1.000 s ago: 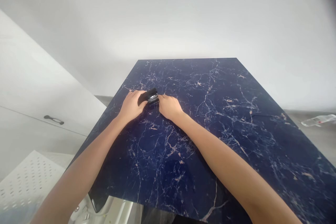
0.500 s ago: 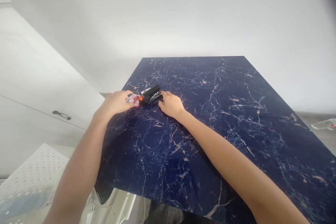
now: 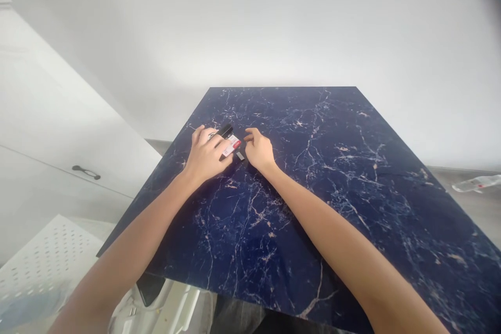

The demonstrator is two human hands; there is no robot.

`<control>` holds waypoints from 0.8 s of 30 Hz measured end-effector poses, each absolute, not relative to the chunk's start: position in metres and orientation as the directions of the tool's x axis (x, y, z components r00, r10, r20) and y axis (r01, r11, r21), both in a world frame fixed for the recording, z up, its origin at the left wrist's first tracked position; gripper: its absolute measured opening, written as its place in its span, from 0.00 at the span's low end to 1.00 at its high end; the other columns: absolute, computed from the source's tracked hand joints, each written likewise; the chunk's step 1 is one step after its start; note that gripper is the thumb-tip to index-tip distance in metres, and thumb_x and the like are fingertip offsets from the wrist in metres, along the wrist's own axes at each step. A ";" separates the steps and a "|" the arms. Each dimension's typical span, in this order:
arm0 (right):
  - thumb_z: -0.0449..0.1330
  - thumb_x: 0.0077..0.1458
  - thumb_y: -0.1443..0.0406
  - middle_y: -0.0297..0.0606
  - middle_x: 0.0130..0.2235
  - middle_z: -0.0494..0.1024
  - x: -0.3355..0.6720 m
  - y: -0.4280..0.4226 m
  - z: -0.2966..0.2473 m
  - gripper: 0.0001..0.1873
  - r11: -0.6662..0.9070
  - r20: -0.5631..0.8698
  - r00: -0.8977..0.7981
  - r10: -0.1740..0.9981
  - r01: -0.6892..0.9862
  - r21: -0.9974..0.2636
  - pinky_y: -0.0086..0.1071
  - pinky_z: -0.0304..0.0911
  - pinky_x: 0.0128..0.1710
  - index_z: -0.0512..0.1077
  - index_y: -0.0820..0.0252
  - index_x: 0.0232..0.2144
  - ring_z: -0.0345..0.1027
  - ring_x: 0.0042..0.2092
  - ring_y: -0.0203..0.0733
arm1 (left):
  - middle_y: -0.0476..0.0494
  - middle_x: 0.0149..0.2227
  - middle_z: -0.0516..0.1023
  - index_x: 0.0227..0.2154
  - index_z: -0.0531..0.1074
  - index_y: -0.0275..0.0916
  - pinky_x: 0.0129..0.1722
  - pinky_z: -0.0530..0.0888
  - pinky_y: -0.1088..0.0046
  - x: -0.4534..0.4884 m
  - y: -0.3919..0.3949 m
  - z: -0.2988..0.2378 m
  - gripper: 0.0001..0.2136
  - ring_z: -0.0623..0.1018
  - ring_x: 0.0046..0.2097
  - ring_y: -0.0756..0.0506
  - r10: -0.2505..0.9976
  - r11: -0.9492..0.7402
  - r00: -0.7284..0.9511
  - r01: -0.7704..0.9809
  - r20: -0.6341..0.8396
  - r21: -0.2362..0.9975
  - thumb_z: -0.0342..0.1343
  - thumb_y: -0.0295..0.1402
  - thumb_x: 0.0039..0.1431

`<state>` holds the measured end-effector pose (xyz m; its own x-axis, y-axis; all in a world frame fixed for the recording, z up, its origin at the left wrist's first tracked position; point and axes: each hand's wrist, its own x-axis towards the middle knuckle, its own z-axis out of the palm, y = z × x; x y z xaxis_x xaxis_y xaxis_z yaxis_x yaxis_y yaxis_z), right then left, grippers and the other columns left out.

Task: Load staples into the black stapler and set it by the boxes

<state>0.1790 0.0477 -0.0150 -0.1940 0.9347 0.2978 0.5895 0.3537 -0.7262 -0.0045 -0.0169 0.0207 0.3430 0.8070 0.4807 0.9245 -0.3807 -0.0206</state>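
My left hand (image 3: 204,155) rests on the dark blue marble table (image 3: 332,193) near its far left edge. Its fingers hold a small red and white box (image 3: 232,144). A black stapler (image 3: 225,130) lies just behind that hand, partly hidden by it. A short grey strip of staples (image 3: 240,155) lies on the table between my hands. My right hand (image 3: 259,150) is flat on the table right beside the strip, fingers loosely curled and pointing left, with nothing visibly in them.
A white cabinet with a dark handle (image 3: 86,172) stands to the left of the table. A white perforated panel (image 3: 43,261) sits low at the left. A plastic bottle (image 3: 475,183) lies on the floor at the far right. A white wall is behind.
My left hand has brought the red and white box from the left edge to the front of the stapler. My right hand has let go of the stapler. A staple strip now lies between my hands.
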 end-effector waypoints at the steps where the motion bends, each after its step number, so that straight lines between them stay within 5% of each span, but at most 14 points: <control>1: 0.50 0.56 0.75 0.41 0.47 0.83 0.180 0.048 -0.015 0.27 0.355 0.303 -0.188 0.934 0.585 -0.729 0.38 0.67 0.53 0.69 0.60 0.57 0.76 0.51 0.46 | 0.40 0.47 0.80 0.45 0.79 0.47 0.68 0.51 0.38 -0.004 -0.016 0.018 0.11 0.65 0.63 0.29 0.803 -0.395 0.364 0.918 0.472 -0.035 0.57 0.38 0.62; 5: 0.51 0.57 0.73 0.41 0.46 0.82 0.178 0.047 -0.017 0.23 0.425 0.346 -0.249 0.905 0.589 -0.688 0.37 0.68 0.50 0.71 0.59 0.54 0.75 0.48 0.46 | 0.41 0.51 0.78 0.37 0.79 0.46 0.68 0.54 0.41 -0.013 -0.012 0.018 0.08 0.68 0.62 0.31 0.778 -0.397 0.347 0.918 0.524 -0.018 0.58 0.41 0.63; 10: 0.50 0.58 0.73 0.45 0.48 0.81 0.173 0.042 -0.017 0.25 0.454 0.317 -0.326 0.891 0.659 -0.599 0.40 0.66 0.50 0.69 0.62 0.57 0.72 0.50 0.51 | 0.39 0.53 0.78 0.43 0.76 0.43 0.64 0.62 0.48 -0.039 0.001 0.014 0.12 0.72 0.58 0.35 0.774 -0.198 0.017 0.956 0.633 0.215 0.50 0.41 0.69; 16: 0.51 0.63 0.65 0.52 0.57 0.77 0.172 0.042 -0.017 0.33 0.531 0.276 -0.454 0.847 0.696 -0.484 0.52 0.58 0.60 0.59 0.67 0.69 0.62 0.60 0.63 | 0.37 0.51 0.81 0.57 0.73 0.39 0.57 0.70 0.57 -0.061 0.017 -0.004 0.21 0.77 0.55 0.36 0.914 -0.051 -0.148 0.881 0.378 0.470 0.45 0.43 0.70; 21: 0.51 0.62 0.65 0.50 0.59 0.76 0.173 0.045 -0.019 0.35 0.615 0.286 -0.552 0.783 0.618 -0.490 0.54 0.57 0.60 0.58 0.65 0.70 0.61 0.62 0.63 | 0.38 0.51 0.81 0.56 0.75 0.40 0.59 0.70 0.56 -0.060 0.021 -0.005 0.23 0.76 0.56 0.36 0.935 -0.065 -0.129 0.854 0.331 0.516 0.42 0.45 0.71; 24: 0.49 0.62 0.67 0.53 0.63 0.72 0.170 0.049 -0.019 0.36 0.571 0.290 -0.497 0.818 0.635 -0.520 0.51 0.57 0.61 0.55 0.72 0.70 0.62 0.62 0.62 | 0.40 0.51 0.82 0.54 0.77 0.39 0.59 0.71 0.59 -0.058 0.021 -0.002 0.26 0.78 0.55 0.37 0.956 -0.111 -0.065 0.821 0.285 0.559 0.38 0.47 0.72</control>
